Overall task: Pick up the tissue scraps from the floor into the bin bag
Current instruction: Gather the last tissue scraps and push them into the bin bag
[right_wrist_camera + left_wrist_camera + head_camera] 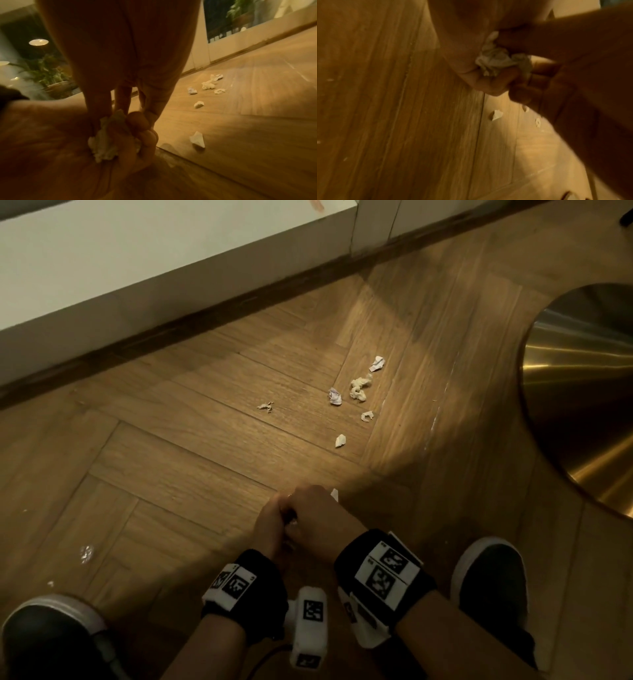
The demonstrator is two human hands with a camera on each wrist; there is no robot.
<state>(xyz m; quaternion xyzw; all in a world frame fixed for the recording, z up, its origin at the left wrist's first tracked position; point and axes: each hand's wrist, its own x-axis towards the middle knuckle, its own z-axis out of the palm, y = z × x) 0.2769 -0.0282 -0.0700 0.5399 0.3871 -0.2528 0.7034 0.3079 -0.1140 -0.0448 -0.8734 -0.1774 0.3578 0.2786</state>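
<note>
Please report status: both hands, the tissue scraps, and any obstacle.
Left hand and right hand together, gripping a tissue wad. Loose scraps on the floor ahead. Bin bag not visible. Nothing blocking.

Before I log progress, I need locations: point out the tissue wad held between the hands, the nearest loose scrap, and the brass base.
tissue wad (104, 143), right wrist view, crumpled middle
nearest loose scrap (197, 139), right wrist view, centre
brass base (582, 392), head view, sloping surface

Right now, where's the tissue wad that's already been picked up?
The tissue wad is off the floor, pinched between the left hand and right hand, bottom centre of the head view, nearer than the loose scraps.
</note>
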